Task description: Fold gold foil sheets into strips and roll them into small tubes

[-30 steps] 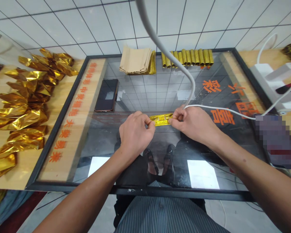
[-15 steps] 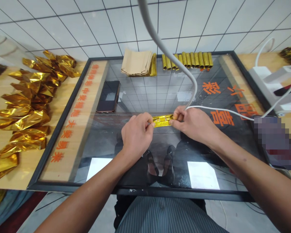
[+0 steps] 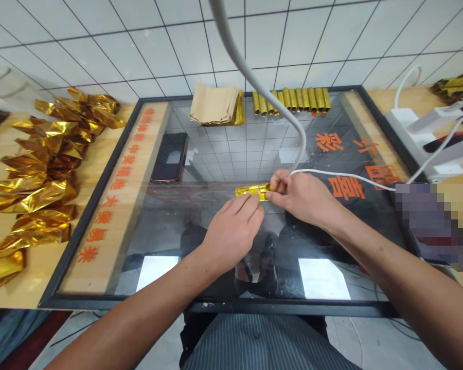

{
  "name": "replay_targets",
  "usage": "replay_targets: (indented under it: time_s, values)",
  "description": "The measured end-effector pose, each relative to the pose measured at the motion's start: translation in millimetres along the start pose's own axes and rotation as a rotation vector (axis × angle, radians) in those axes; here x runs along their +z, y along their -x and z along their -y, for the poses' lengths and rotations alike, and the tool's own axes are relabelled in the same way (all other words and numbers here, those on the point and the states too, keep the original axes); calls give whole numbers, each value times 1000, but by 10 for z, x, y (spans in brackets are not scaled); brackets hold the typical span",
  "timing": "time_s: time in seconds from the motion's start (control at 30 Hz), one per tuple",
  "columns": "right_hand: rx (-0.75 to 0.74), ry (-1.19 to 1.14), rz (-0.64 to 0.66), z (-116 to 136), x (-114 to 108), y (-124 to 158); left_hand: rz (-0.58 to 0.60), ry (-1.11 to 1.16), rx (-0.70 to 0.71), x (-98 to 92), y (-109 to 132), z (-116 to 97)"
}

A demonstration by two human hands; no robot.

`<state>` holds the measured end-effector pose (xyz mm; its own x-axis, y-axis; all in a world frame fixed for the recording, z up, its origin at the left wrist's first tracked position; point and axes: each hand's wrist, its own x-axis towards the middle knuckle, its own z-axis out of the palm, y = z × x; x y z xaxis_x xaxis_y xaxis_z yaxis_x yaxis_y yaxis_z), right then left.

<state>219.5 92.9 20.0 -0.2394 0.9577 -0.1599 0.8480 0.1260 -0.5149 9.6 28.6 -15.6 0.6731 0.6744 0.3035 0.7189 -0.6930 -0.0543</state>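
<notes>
A flat, folded piece of gold foil paper [image 3: 242, 192] is held low over the glass tabletop, with small cut-like gaps along its middle. My right hand [image 3: 306, 198] pinches its right end between thumb and fingers. Against its near edge, my left hand [image 3: 234, 228] has its fingertips closed on the paper, right of centre and close to the other hand. The left thumb is mostly hidden.
Behind lie a stack of brown paper sheets [image 3: 213, 104] and a row of gold paper tubes [image 3: 299, 100]. A phone [image 3: 170, 157] rests at left. Crumpled gold foil pieces [image 3: 42, 192] cover the left side. A white cable [image 3: 343, 177] runs to a power strip [image 3: 412, 133].
My left hand has shifted from the paper's left end toward my right hand, along the near edge. The left end of the gold foil paper is now uncovered. My right hand keeps its pinch.
</notes>
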Motion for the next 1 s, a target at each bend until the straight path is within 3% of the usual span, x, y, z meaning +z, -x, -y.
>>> replay_targets:
  time_s: [0.17, 0.33, 0.43, 0.57, 0.7, 1.0]
  values:
    - [-80, -65, -21, -96, 37, 19, 112, 37, 51, 28, 24, 18]
    - [-259, -62, -110, -203, 53, 178, 119, 19, 50, 11, 33, -2]
    - [-360, 161, -232, -187, 88, 356, 127, 0, 53, 0, 28, -18]
    - [-521, 519, -226, -93, 190, 562, 143, -7, 61, -7, 25, -33]
    - [-505, 662, -216, -20, 262, 625, 141, -28, 60, -12, 25, -50]
    - [-457, 726, -183, 23, 240, 594, 136, -50, 36, -56, 55, -72]
